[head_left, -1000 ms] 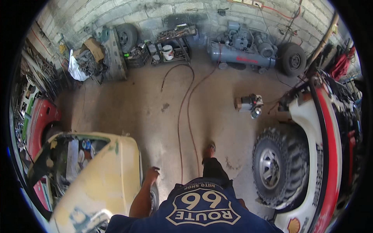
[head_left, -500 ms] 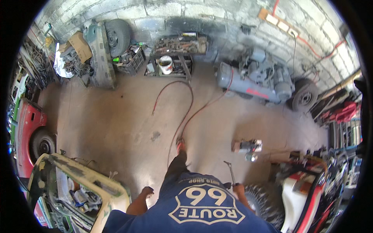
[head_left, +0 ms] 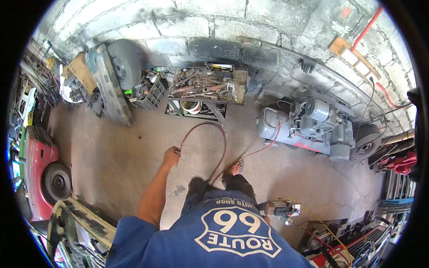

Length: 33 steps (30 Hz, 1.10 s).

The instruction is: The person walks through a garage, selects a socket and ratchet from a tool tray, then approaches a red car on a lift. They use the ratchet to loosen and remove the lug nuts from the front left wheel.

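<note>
My left hand (head_left: 171, 157) reaches forward over the floor with its fingers curled closed; a small light bit shows at the fingers, too small to name. Right beside it in the picture runs the free end of a thin red air hose (head_left: 224, 142), which loops on the floor; I cannot make out any grip on it. Of my right hand (head_left: 267, 219) only a sliver of skin shows past my shirt, next to a small motor-like machine (head_left: 281, 208) on the floor. Its fingers and anything in them are hidden.
Ahead stands a metal tool table (head_left: 241, 91) heaped with hand tools, a white bucket (head_left: 192, 107) beneath. A grey air compressor (head_left: 304, 129) is to its right. Left are a crate (head_left: 149, 91), a tyre (head_left: 123, 62) and a red car body (head_left: 40, 152). Cables trail at the right.
I have stepped forward, nearer the tool table and compressor. My left arm has swung out ahead. The long metal tool seen in my right hand is now out of sight.
</note>
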Available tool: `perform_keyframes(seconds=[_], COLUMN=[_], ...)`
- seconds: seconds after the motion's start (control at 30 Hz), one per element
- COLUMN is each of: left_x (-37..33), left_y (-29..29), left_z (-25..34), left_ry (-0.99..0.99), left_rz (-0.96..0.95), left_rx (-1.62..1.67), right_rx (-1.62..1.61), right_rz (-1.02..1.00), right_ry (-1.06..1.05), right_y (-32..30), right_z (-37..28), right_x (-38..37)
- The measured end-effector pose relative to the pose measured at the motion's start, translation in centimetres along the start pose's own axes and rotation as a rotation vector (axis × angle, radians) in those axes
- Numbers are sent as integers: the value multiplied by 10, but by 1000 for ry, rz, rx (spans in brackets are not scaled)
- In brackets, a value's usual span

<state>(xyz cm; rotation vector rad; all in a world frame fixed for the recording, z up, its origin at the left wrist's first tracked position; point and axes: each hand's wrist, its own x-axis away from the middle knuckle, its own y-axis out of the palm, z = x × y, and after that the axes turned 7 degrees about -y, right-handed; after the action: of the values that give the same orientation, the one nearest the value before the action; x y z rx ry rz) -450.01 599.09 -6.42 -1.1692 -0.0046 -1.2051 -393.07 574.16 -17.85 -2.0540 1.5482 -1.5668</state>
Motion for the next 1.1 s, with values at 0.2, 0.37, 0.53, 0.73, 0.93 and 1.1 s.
perform_keyframes(seconds=[0.2,0.37,0.53,0.73,0.93,1.1], left_x=[-109,-253,-405,-517,-536,-532], left_y=[27,45,51,70,109,128], left_z=[66,145,271,377,420,436], left_ry=[112,223,276,332,470,265], left_rz=[-3,58,-77,-145,-159,-213], left_rx=[-130,-192,-230,-365,-613,-452], right_rx=[-35,-80,-131,-219,-286,-337], right_rz=[40,113,190,151,174,201], right_ry=[107,207,437,556,631,683], right_y=[-64,-64,-40,-28,-16,-4], right_z=[-67,-125,-217,-312,-359,-387], right_x=[-93,-116,-94,-101,-103,-97])
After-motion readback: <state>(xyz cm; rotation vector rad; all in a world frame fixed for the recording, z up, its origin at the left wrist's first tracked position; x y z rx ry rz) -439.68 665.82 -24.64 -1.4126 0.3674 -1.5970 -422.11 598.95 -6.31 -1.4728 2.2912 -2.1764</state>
